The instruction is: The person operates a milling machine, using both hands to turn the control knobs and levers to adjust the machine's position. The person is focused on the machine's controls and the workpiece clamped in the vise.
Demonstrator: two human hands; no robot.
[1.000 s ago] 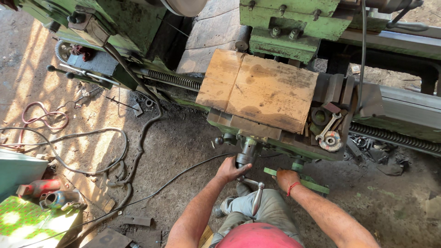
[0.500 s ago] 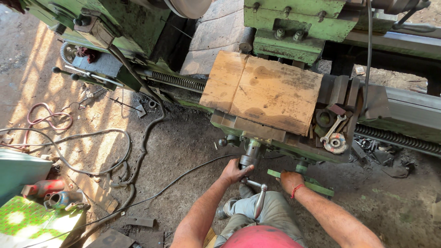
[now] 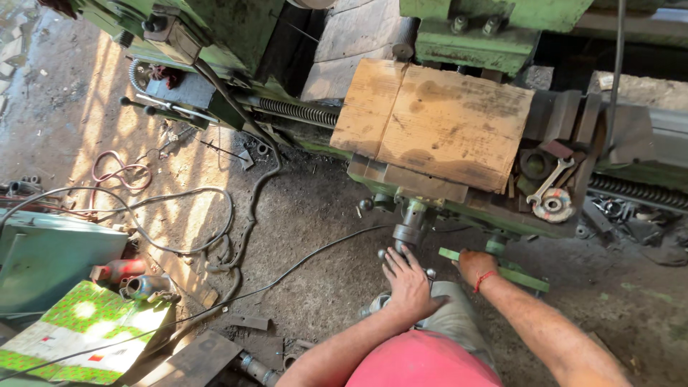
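Note:
I stand at a green lathe [image 3: 494,36]. My left hand [image 3: 405,279] lies over the small handwheel [image 3: 430,273] below the carriage's grey shaft [image 3: 410,228], fingers spread across it and touching its knobs. Closed around a flat green lever bar [image 3: 517,275] just right of it is my right hand [image 3: 476,266], which has a red thread at the wrist. A worn wooden board [image 3: 437,122] covers the carriage above both hands.
A spanner [image 3: 547,182] and a round metal part [image 3: 553,205] lie on the carriage at right. Cables and a hose [image 3: 179,193] trail over the dirt floor at left. A teal box [image 3: 50,258], a patterned green sheet [image 3: 79,322] and metal scraps sit at lower left.
My left hand has come down flat over the handwheel, hiding the metal crank handle seen earlier. My right hand stays on the green lever. The view has shifted slightly.

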